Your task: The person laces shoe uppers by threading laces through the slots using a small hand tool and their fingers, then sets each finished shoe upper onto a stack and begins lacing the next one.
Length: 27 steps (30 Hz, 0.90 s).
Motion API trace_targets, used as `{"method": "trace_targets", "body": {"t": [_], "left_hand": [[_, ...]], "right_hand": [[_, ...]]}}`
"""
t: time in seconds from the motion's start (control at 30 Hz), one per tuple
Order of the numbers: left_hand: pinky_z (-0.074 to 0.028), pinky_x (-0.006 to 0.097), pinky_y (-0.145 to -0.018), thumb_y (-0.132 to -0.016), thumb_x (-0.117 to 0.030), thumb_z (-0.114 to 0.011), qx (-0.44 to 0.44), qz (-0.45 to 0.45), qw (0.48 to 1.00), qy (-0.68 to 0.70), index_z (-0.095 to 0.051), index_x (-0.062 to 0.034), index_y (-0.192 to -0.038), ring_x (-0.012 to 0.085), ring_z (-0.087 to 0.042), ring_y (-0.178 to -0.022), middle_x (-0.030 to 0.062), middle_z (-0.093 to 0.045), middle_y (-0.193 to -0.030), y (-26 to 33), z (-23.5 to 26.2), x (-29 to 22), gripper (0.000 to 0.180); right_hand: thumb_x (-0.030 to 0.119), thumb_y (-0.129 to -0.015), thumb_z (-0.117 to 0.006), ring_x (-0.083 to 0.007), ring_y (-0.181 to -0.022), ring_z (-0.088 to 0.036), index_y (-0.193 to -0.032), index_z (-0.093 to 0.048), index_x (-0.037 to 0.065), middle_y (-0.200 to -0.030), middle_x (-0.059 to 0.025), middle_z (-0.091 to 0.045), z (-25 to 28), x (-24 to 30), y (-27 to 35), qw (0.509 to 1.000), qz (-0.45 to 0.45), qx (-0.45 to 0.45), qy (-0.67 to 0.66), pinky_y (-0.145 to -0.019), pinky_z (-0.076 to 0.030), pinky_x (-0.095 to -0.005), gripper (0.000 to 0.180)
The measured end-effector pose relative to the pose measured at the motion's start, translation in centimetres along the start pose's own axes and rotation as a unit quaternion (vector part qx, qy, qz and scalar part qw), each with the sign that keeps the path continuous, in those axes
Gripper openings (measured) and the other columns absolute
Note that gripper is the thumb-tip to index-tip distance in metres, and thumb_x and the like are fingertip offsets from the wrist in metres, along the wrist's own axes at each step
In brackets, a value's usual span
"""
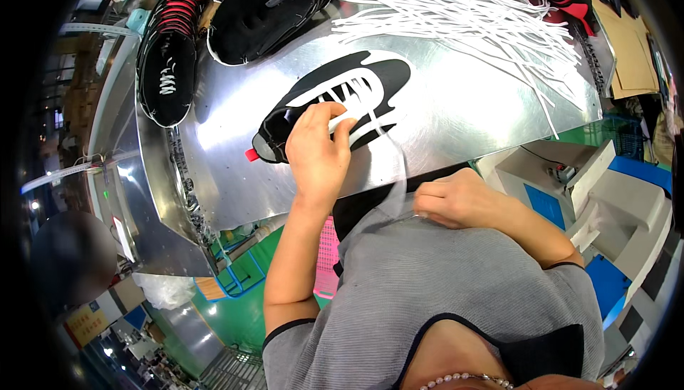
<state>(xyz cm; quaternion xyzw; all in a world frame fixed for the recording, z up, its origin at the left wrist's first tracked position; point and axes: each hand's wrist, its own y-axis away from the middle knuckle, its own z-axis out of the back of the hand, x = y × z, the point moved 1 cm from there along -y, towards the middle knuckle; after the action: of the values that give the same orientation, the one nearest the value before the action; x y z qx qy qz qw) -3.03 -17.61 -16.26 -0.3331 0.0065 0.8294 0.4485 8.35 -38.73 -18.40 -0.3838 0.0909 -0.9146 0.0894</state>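
A black and white shoe upper (388, 75) with a red heel tab lies tilted on the metal table. My left hand (318, 151) pinches its white eyelet edge, the fingertips over the lacing opening and the thumb on the near side. White lace crosses part of the opening. From the upper, a white shoelace (399, 165) runs in a blurred line toward my body. My right hand (459, 199) is closed on its end, close to my grey shirt; the fingertips are slightly smeared by motion.
Many loose white shoelaces (463, 19) lie spread across the table's far right. Stacked black and red shoe uppers (167, 69) stand at the far left, with more along the back. The metal table (235, 169) ends just before my body. Grey-white bins (627, 205) stand at the right.
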Motion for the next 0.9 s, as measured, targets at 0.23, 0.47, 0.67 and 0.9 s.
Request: {"method": "trace_targets", "body": {"t": [0.23, 0.47, 0.67, 0.9], "left_hand": [[-0.045, 0.042, -0.065, -0.082, -0.007, -0.072, -0.036, -0.07, 0.997, 0.027, -0.064, -0.0025, -0.089, 0.0331, -0.059, -0.072, 0.0134, -0.06, -0.078, 0.6, 0.4, -1.8, 0.012], [-0.046, 0.038, -0.063, -0.08, -0.001, -0.072, -0.078, -0.119, 0.989, 0.024, -0.065, -0.0027, -0.091, 0.0295, -0.06, -0.071, 0.0112, -0.061, -0.079, 0.7, 1.3, -3.2, 0.013], [-0.047, 0.042, -0.067, -0.085, -0.009, -0.068, 0.049, -0.049, 0.997, -0.025, -0.069, -0.0021, -0.101, 0.0322, -0.061, -0.074, 0.0129, -0.061, -0.082, 0.1, 0.2, -0.9, 0.018], [-0.051, 0.041, -0.078, -0.09, -0.02, -0.064, 0.13, 0.023, 0.991, -0.014, -0.07, -0.0062, -0.108, 0.034, -0.066, -0.089, 0.0136, -0.068, -0.096, -0.7, -0.2, 0.1, 0.023]], "right_hand": [[0.018, -0.09, -0.07, -0.0074, -0.067, -0.057, -0.101, -0.071, 0.002, -0.076, -0.0044, -0.067, 0.6, -3.6, -3.2, 0.911, -0.241, -0.262, -0.206, -0.061, -0.046, -0.0242, 0.019], [0.024, -0.09, -0.071, -0.0051, -0.071, -0.053, -0.092, -0.069, 0.001, -0.078, -0.0031, -0.064, 0.6, -2.8, -5.5, 0.874, -0.269, -0.102, -0.392, -0.066, -0.044, -0.0241, 0.023], [0.015, -0.095, -0.062, -0.0096, -0.094, -0.056, -0.105, -0.063, 0.002, -0.099, -0.0008, -0.061, -0.1, -1.9, -3.5, 0.884, -0.242, -0.093, -0.389, -0.084, -0.044, -0.026, 0.016], [0.013, -0.09, -0.066, -0.0166, -0.062, -0.054, -0.101, -0.062, 0.004, -0.08, -0.0075, -0.062, 2.0, -5.6, -9.0, 0.919, -0.172, -0.298, -0.193, -0.059, -0.043, -0.0301, 0.015]]}}
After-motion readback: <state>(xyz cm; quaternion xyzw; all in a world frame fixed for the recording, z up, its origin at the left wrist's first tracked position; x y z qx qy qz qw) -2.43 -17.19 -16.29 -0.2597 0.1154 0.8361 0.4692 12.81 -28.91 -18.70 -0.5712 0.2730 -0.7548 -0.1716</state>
